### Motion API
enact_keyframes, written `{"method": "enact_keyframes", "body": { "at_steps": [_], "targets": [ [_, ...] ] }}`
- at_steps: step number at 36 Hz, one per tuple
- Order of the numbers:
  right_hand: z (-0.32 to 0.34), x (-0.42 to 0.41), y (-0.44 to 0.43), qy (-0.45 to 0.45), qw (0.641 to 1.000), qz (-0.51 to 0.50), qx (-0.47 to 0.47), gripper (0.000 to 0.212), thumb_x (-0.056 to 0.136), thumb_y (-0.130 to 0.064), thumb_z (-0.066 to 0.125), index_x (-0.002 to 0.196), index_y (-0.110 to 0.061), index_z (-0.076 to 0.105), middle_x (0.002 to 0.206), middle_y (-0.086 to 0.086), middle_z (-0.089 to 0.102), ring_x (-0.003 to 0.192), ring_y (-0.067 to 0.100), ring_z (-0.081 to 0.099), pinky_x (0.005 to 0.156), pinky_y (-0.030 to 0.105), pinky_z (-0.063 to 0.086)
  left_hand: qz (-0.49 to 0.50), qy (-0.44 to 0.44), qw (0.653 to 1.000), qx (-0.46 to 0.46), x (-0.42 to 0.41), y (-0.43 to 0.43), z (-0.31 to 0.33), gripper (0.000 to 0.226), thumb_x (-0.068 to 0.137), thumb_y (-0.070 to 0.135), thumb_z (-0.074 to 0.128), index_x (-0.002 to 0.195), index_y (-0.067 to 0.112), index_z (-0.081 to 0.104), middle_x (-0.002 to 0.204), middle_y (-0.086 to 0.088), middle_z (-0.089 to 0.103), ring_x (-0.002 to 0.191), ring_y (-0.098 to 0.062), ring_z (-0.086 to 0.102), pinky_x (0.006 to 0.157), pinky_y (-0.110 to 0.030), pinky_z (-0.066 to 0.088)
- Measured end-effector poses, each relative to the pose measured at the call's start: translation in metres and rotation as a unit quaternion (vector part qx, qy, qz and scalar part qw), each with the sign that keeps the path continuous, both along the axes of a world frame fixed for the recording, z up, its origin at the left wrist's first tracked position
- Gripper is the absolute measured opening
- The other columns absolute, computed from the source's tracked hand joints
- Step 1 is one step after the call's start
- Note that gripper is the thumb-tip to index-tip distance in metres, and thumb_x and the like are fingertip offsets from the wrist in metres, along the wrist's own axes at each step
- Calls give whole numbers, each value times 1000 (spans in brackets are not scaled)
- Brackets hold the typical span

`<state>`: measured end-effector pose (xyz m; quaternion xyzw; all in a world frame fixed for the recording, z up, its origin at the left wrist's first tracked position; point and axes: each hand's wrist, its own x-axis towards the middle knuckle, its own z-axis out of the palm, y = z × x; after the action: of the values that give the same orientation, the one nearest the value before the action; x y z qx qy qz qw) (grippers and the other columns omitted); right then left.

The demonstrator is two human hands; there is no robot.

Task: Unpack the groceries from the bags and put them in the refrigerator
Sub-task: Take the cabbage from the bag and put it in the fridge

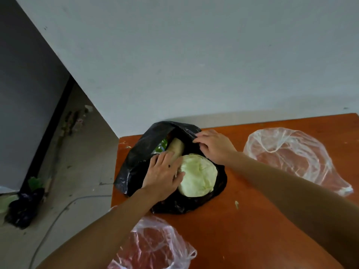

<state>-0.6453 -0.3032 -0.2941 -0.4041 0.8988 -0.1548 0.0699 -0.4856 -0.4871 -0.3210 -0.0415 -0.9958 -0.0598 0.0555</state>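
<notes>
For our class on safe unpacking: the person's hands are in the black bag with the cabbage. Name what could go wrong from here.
1. The black bag hangs over the table's left edge; pulling the cabbage out could drag it off.
2. The left hand lies across a pale long vegetable and the cabbage; lifting both together may drop one.
3. The clear bag at the near edge could be knocked by the forearm.

Open black bag [136, 158], pale cabbage [198, 174] inside

Part of the pale long vegetable [175, 150] is covered by the left hand [162, 176]. The near clear bag [155, 247] is cut off by the bottom edge. Something green [162, 145] deep in the black bag [139, 152] cannot be identified.
</notes>
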Motion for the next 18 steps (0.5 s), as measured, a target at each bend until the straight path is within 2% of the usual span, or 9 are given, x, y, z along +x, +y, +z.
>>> {"method": "enact_keyframes", "body": {
  "at_steps": [2, 4, 5, 6, 9, 10, 12, 15, 18],
  "targets": [
    [-12, -8, -14, -103, 994, 9, 40, 32, 103, -31, 41, 122, -24, 66, 131, -7, 61, 120, 14, 54, 92, 37, 48, 26, -89, 996, -5, -2, 4, -6, 67, 97, 62, 23, 151, 22, 26, 153, -11, 32, 141, -30, 28, 115, -49, 25],
    [-31, -16, -20, -229, 971, -38, 55, 42, 104, -43, 36, 99, -17, 69, 97, 3, 70, 87, 17, 64, 73, 35, 48, 44, -160, 986, 8, -1, 6, -16, 80, 93, 70, 12, 155, 20, 3, 161, -7, 14, 148, -27, 12, 119, -48, 16],
    [-41, -21, -21, -276, 957, -74, 53, 49, 103, -49, 34, 81, -16, 63, 78, 4, 63, 72, 18, 60, 67, 34, 43, 52, -181, 982, 15, 2, 6, -22, 85, 90, 73, 9, 155, 19, -3, 162, -5, 10, 149, -25, 9, 120, -47, 15],
    [-50, -25, -18, -306, 944, -107, 55, 53, 102, -52, 32, 72, -15, 54, 70, 3, 54, 66, 19, 55, 65, 34, 38, 57, -195, 979, 21, 6, 5, -29, 89, 88, 76, 5, 155, 18, -5, 163, -5, 7, 149, -24, 7, 120, -46, 15],
    [-79, -38, -7, -359, 914, -171, 84, 58, 102, -54, 30, 88, -5, 58, 85, 8, 55, 85, 27, 55, 73, 35, 37, 65, -217, 974, 24, 22, 0, -50, 100, 82, 82, -3, 155, 14, -6, 164, -5, 2, 150, -21, 2, 120, -46, 15],
    [-88, -41, -3, -370, 908, -179, 78, 59, 102, -53, 32, 92, -2, 61, 89, 12, 59, 89, 29, 57, 74, 36, 38, 62, -216, 974, 16, 26, -1, -55, 99, 84, 81, -1, 155, 12, -6, 164, -5, 0, 150, -21, 0, 120, -45, 16],
    [-100, -44, 1, -368, 912, -165, 69, 54, 103, -48, 36, 84, -6, 65, 85, 12, 64, 90, 30, 61, 71, 35, 39, 47, -196, 979, -22, 30, -4, -64, 89, 92, 71, 13, 155, 9, -3, 163, -8, 1, 150, -24, 2, 119, -45, 21],
    [-99, -43, 1, -348, 923, -127, 107, 41, 103, -45, 39, 101, -19, 71, 102, 6, 69, 101, 29, 63, 76, 34, 45, 23, -199, 977, -74, 28, -7, -67, 83, 95, 54, 37, 155, 6, 4, 163, -13, 3, 150, -29, 5, 117, -46, 26],
    [-81, -35, 0, -213, 967, -125, 63, 37, 101, -47, 43, 105, -22, 69, 102, 0, 68, 100, 28, 63, 70, 34, 46, 22, -203, 976, -82, 28, -10, -68, 91, 88, 50, 54, 154, 4, 11, 162, -15, 10, 149, -30, 11, 116, -44, 28]
  ]
}}
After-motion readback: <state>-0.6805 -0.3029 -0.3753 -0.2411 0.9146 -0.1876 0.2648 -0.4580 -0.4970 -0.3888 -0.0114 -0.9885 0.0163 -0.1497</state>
